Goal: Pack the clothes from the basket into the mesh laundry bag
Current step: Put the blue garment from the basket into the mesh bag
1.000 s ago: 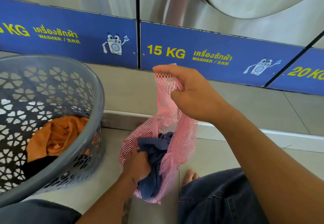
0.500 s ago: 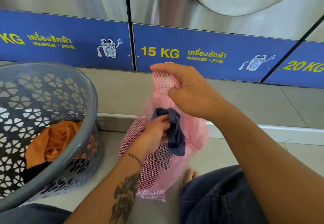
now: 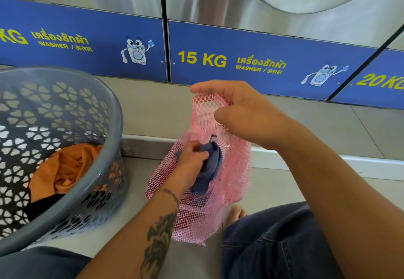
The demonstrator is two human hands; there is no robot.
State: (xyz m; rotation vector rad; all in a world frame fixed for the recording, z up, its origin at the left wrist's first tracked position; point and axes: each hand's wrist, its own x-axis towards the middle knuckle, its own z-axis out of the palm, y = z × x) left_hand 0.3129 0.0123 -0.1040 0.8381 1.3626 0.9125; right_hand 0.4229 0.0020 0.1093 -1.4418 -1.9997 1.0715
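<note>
A pink mesh laundry bag (image 3: 231, 182) hangs in front of me above the floor. My right hand (image 3: 238, 112) pinches the bag's top edge and holds it up. My left hand (image 3: 190, 158) grips a dark blue garment (image 3: 211, 169) at the bag's mouth, with part of the cloth hanging over the mesh. To the left stands a grey perforated basket (image 3: 113, 112). Inside it lie an orange garment (image 3: 70, 167) and a black garment (image 3: 41, 206) beneath it.
Steel washing machines (image 3: 284, 23) with blue label panels stand close ahead. A raised tiled step (image 3: 148, 145) runs along their base. My legs in dark jeans (image 3: 279, 243) and a bare foot (image 3: 237, 213) rest on the tiled floor below the bag.
My left hand has come up from deep in the bag to its mouth with the blue garment bunched in its fingers. My right hand has kept its hold on the bag's top.
</note>
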